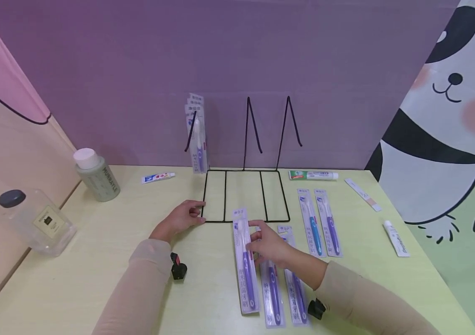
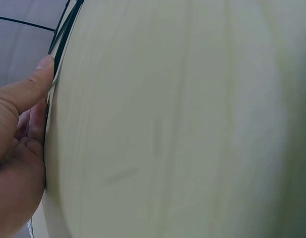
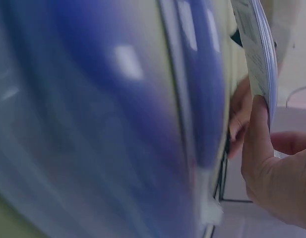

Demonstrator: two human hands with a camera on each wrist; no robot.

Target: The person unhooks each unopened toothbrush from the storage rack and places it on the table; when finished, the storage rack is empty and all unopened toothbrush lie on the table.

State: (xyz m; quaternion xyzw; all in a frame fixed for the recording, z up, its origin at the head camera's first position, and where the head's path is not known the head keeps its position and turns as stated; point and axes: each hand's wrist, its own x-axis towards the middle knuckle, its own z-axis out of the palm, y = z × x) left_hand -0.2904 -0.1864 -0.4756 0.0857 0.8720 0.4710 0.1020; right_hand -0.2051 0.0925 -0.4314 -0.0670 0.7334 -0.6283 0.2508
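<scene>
My right hand (image 1: 268, 244) pinches a purple toothbrush in a clear blister pack (image 1: 246, 279) by its side edge; the pack stands tilted, its top overlapping the rack's front wire in the head view. The card back of this pack (image 3: 254, 47) shows between thumb and fingers in the right wrist view. At the front left corner of a black wire rack (image 1: 216, 222), my left hand (image 1: 180, 217) holds the wire, thumb tip (image 2: 45, 63) against it. Packaged toothbrushes (image 1: 198, 149) hang from the rack's left hook. Two more purple ones (image 1: 274, 298) (image 1: 298, 300) lie beneath my right hand.
Right of the rack lie two packaged toothbrushes (image 1: 310, 223) (image 1: 328, 223), a green-and-white toothpaste tube (image 1: 314, 175), a slim white packet (image 1: 362, 194) and a white tube (image 1: 396, 238). Leftward are a small toothpaste tube (image 1: 158, 177), a grey-green bottle (image 1: 98, 177) and a clear bottle (image 1: 38, 223).
</scene>
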